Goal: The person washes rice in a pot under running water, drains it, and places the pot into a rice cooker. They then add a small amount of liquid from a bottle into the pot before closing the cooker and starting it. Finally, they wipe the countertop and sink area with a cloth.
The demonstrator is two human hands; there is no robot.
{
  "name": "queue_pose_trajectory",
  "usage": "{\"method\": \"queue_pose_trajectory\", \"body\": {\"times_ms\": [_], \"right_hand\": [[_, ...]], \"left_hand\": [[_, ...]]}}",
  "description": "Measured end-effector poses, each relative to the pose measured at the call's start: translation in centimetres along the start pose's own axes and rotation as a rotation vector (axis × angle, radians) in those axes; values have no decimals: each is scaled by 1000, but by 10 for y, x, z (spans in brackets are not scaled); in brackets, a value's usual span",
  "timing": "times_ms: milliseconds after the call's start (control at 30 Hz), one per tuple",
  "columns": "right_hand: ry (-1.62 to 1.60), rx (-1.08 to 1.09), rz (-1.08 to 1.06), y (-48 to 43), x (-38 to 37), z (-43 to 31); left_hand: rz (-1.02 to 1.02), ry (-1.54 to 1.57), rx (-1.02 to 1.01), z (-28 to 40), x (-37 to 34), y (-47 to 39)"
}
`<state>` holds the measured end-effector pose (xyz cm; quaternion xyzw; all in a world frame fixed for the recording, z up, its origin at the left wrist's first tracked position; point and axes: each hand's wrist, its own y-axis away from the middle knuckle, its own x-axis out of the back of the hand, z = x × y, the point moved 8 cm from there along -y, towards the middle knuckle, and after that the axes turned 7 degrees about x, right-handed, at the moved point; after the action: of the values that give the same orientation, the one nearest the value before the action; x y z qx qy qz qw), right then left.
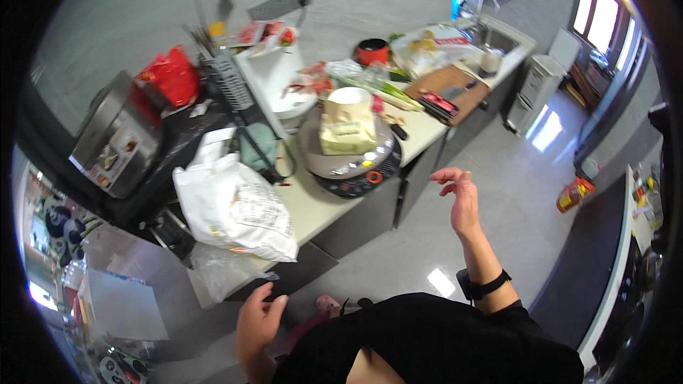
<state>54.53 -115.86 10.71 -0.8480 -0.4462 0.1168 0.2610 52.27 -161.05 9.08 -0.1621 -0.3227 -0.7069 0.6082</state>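
Observation:
My left hand [261,314] hangs in the air just short of the counter's near left corner, fingers apart and holding nothing. Closest to it are a crumpled clear plastic bag [224,272] and a full white bag with printing [240,208]. Above the floor to the right, my right hand [460,200] is raised, empty, with loosely bent fingers. A black band circles that wrist. Beyond it on the counter sits a round electric griddle [347,168] with its lid down. On the lid stands an open pale yellow paper bag [348,130].
A wooden cutting board [453,90] holds a knife and a red-and-black package. Green onions [397,97], a red pot [372,52] and a white container [283,90] crowd the counter. A sink [496,37] is at the far end. Another counter [613,256] runs along the right.

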Motion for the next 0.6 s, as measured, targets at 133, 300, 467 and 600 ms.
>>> {"method": "queue_pose_trajectory", "body": {"times_ms": [133, 300, 467, 600], "right_hand": [[154, -57, -1, 22, 75, 21], [263, -182, 78, 51, 162, 56], [398, -317, 167, 80, 258, 110], [518, -537, 178, 106, 350, 161]], "left_hand": [[-317, -151, -107, 51, -117, -4], [-509, -404, -301, 122, -228, -19], [-599, -701, -468, 185, -342, -39], [-716, -715, -555, 239, -452, -52]]}}
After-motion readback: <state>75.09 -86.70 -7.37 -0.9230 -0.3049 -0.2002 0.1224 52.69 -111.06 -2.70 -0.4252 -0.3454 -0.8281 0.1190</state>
